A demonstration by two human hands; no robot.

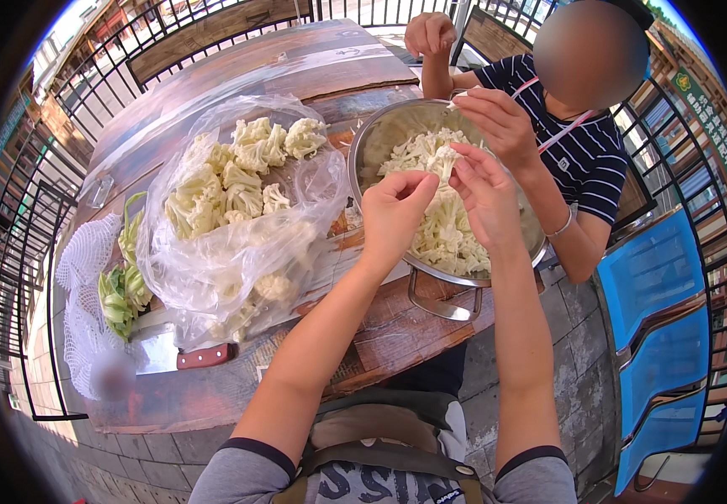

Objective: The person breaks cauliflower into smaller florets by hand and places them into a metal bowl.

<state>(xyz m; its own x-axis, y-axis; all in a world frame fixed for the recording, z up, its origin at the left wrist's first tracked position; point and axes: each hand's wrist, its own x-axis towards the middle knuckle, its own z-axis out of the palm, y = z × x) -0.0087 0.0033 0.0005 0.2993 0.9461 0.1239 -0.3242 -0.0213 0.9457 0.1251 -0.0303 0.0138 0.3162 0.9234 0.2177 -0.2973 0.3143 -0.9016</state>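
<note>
My right hand (483, 198) pinches a small cauliflower floret (447, 157) upright between thumb and fingers. Close to its left, my left hand (395, 205) has thumb and fingertips drawn together, with nothing visible between them. Both hands are over a wide stainless steel pot (370, 135) that holds many small cauliflower pieces (445, 233). A co-worker's hand (496, 120) holds a pale piece over the pot's far side. To the left, large cauliflower chunks (196, 195) lie in and on a clear plastic bag (212, 277).
A cleaver (206, 357) with a red-brown handle lies at the wooden table's (395, 334) near left, partly under the bag. Beside it are green leaves (121, 296) and white foam netting (89, 252). The pot's loop handle (444, 305) juts toward me. Blue chairs (653, 271) stand right.
</note>
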